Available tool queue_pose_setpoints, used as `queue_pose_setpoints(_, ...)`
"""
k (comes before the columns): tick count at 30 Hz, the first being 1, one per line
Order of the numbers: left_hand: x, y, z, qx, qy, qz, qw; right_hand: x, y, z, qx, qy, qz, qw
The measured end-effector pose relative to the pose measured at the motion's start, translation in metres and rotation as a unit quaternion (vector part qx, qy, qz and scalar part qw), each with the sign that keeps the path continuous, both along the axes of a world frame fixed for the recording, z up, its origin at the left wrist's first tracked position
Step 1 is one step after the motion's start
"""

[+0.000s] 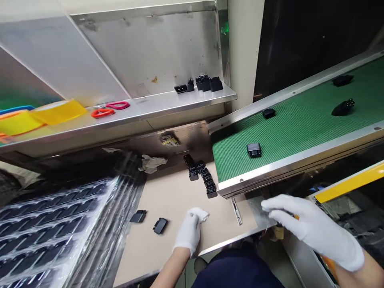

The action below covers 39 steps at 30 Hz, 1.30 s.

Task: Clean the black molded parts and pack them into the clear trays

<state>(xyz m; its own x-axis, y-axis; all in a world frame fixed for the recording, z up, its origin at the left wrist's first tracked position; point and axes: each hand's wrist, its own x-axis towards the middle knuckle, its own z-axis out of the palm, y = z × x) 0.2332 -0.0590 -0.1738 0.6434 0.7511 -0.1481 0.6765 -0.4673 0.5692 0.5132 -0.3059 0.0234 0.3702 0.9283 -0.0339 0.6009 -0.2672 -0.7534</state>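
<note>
My left hand, in a white glove, is closed on a crumpled white cloth low over the beige tabletop. Two black plastic parts lie to its left. My right hand, also gloved in white, is raised off the right end of the table with fingers stretched and nothing visible in them. Between the hands, a cutter-like metal tool rests on the table. Beyond my left hand stand two rows of black parts, close to the belt's lower end.
A green conveyor belt with several black parts slopes up to the right. Stacked clear trays filled with black pieces stand at left. The metal shelf above bears yellow tape rolls, scissors and black adapters.
</note>
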Motion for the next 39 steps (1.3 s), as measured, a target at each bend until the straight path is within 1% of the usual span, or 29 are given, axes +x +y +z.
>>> queue_pose_setpoints(3, -0.014, -0.006, -0.008, -0.009, -0.004, -0.016, 1.000, 0.028, 0.034, 0.023, 0.078, -0.098, -0.013, 0.992)
queue_pose_setpoints(5, -0.025, -0.010, -0.008, -0.003, -0.002, -0.008, 1.000, 0.045, 0.066, 0.034, 0.099, -0.177, -0.038, 0.979)
queue_pose_setpoints(6, -0.031, -0.010, -0.005, 0.004, -0.003, 0.002, 1.000, 0.054, 0.083, 0.038, 0.084, -0.219, -0.050, 0.971)
queue_pose_setpoints(7, -0.036, -0.011, -0.001, 0.011, -0.007, 0.015, 1.000, 0.063, 0.100, 0.041, 0.052, -0.260, -0.062, 0.962)
queue_pose_setpoints(8, -0.042, -0.010, 0.005, 0.017, -0.015, 0.028, 0.999, 0.071, 0.116, 0.044, 0.001, -0.290, -0.064, 0.955)
queue_pose_setpoints(10, -0.052, -0.008, 0.019, 0.030, -0.048, 0.040, 0.998, 0.084, 0.142, 0.044, -0.063, -0.309, -0.076, 0.946)
queue_pose_setpoints(11, -0.058, -0.006, 0.026, 0.038, -0.073, 0.036, 0.996, 0.089, 0.151, 0.043, -0.090, -0.309, -0.082, 0.943)
queue_pose_setpoints(13, -0.069, -0.001, 0.038, 0.061, -0.125, 0.012, 0.990, 0.094, 0.161, 0.040, -0.135, -0.303, -0.095, 0.939)
queue_pose_setpoints(15, -0.078, 0.004, 0.047, 0.078, -0.162, -0.012, 0.984, 0.094, 0.165, 0.035, -0.178, -0.295, -0.110, 0.932)
queue_pose_setpoints(18, -0.082, 0.012, 0.056, 0.063, -0.191, -0.034, 0.979, 0.089, 0.165, 0.033, -0.211, -0.289, -0.135, 0.924)
queue_pose_setpoints(21, -0.075, 0.018, 0.070, 0.009, -0.222, -0.056, 0.973, 0.074, 0.164, 0.037, -0.211, -0.284, -0.144, 0.924)
queue_pose_setpoints(23, -0.067, 0.020, 0.085, -0.064, -0.234, -0.079, 0.967, 0.053, 0.162, 0.040, -0.183, -0.289, -0.147, 0.928)
queue_pose_setpoints(24, -0.063, 0.021, 0.093, -0.117, -0.238, -0.090, 0.960, 0.037, 0.159, 0.040, -0.165, -0.294, -0.147, 0.930)
queue_pose_setpoints(25, -0.059, 0.021, 0.103, -0.182, -0.243, -0.101, 0.947, 0.019, 0.157, 0.040, -0.132, -0.298, -0.136, 0.936)
queue_pose_setpoints(26, -0.055, 0.021, 0.112, -0.256, -0.254, -0.110, 0.926, -0.001, 0.154, 0.039, -0.084, -0.299, -0.114, 0.944)
queue_pose_setpoints(27, -0.052, 0.021, 0.121, -0.332, -0.273, -0.117, 0.896, -0.022, 0.150, 0.037, -0.027, -0.296, -0.080, 0.951)
queue_pose_setpoints(28, -0.048, 0.021, 0.130, -0.402, -0.299, -0.121, 0.857, -0.044, 0.147, 0.035, 0.070, -0.286, -0.026, 0.955)
queue_pose_setpoints(29, -0.043, 0.020, 0.139, -0.464, -0.329, -0.128, 0.812, -0.065, 0.143, 0.033, 0.144, -0.278, 0.025, 0.949)
queue_pose_setpoints(30, -0.039, 0.019, 0.146, -0.513, -0.365, -0.137, 0.765, -0.085, 0.141, 0.032, 0.196, -0.270, 0.073, 0.940)
queue_pose_setpoints(31, -0.034, 0.019, 0.153, -0.547, -0.402, -0.146, 0.720, -0.102, 0.139, 0.030, 0.231, -0.258, 0.115, 0.931)
queue_pose_setpoints(32, -0.030, 0.019, 0.159, -0.569, -0.432, -0.154, 0.683, -0.118, 0.139, 0.029, 0.240, -0.245, 0.147, 0.928)
queue_pose_setpoints(33, -0.026, 0.019, 0.163, -0.583, -0.452, -0.160, 0.656, -0.131, 0.139, 0.029, 0.241, -0.229, 0.171, 0.928)
queue_pose_setpoints(34, -0.023, 0.019, 0.167, -0.596, -0.460, -0.166, 0.637, -0.141, 0.140, 0.027, 0.239, -0.207, 0.185, 0.931)
queue_pose_setpoints(36, -0.021, 0.021, 0.170, -0.623, -0.451, -0.174, 0.615, -0.156, 0.141, 0.024, 0.234, -0.163, 0.192, 0.939)
queue_pose_setpoints(39, -0.028, 0.021, 0.168, -0.672, -0.425, -0.170, 0.582, -0.169, 0.140, 0.015, 0.223, -0.122, 0.184, 0.949)
